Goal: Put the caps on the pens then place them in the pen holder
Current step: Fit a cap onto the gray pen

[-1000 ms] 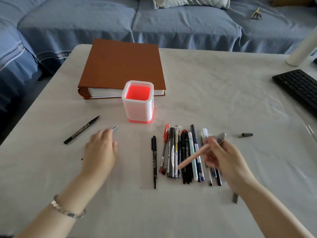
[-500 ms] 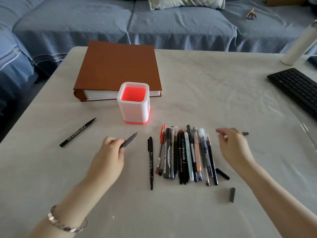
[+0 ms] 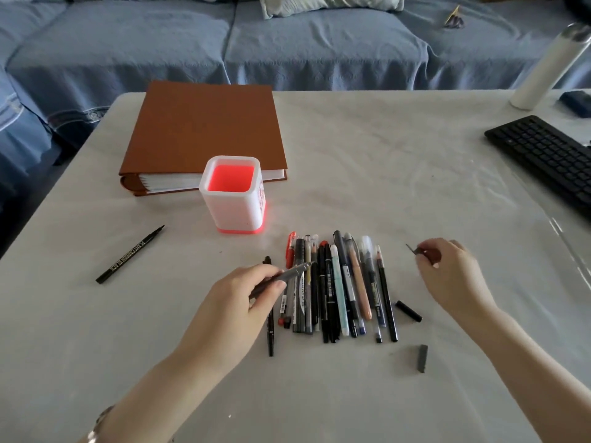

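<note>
L hand (image 3: 236,302) grips grey pen (image 3: 292,272), held over the left edge of the pen row (image 3: 339,289). R hand (image 3: 454,273) pinches small dark cap (image 3: 418,251) btwn thumb & fingertips. The row lies btwn the hands. Pen holder (image 3: 233,199) stands upright just beyond L hand, well apart from R. Black cap (image 3: 408,311) & grey cap (image 3: 422,358) lie near R wrist. Black marker (image 3: 129,254) lies left of L hand. Brown binder (image 3: 204,132) sits behind the holder.
</note>
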{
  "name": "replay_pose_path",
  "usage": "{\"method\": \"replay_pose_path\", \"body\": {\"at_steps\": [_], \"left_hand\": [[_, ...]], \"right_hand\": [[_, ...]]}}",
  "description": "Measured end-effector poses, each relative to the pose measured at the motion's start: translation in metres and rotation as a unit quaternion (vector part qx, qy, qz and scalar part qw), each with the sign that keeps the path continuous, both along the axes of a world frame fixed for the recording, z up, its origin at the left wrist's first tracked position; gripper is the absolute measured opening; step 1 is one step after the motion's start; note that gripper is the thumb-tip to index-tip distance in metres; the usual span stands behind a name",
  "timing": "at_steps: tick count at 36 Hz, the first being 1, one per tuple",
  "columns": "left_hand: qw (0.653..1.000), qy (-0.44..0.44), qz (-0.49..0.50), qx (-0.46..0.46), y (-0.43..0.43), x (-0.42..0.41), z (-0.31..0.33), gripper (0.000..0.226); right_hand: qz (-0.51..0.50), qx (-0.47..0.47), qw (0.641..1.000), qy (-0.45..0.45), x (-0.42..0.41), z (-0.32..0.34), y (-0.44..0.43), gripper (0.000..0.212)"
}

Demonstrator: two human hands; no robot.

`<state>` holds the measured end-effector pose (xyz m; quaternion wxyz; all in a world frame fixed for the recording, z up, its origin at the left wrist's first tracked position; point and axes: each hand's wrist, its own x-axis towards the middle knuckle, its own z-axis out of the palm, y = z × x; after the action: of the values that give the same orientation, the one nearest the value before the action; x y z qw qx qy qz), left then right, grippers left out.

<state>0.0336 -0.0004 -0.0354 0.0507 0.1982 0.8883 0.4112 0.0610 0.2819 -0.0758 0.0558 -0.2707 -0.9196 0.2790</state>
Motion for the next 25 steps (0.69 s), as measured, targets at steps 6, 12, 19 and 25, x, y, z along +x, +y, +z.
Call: {"method": "replay_pose_path", "body": {"at_steps": [6,12,19,25], "left_hand": [[0.999,0.008,-0.048,0.018,0.004,0.008,0.001,0.019],[0.997,0.020,-0.080,0.009,0.001,0.013,-0.001,0.019],[0.995,0.017,-0.095,0.007,-0.001,0.019,0.001,0.032],[0.994,0.032,-0.106,-0.009,0.001,0.023,0.003,0.023]], "right_hand": [[0.139,-0.234,0.961,0.047,0.021,0.041,-0.052,0.026],[0.194,-0.288,0.934,0.080,0.031,0.057,-0.074,0.035],[0.188,-0.315,0.927,0.077,0.035,0.061,-0.082,0.036],[0.211,-0.325,0.920,0.056,0.037,0.058,-0.087,0.035]]}}
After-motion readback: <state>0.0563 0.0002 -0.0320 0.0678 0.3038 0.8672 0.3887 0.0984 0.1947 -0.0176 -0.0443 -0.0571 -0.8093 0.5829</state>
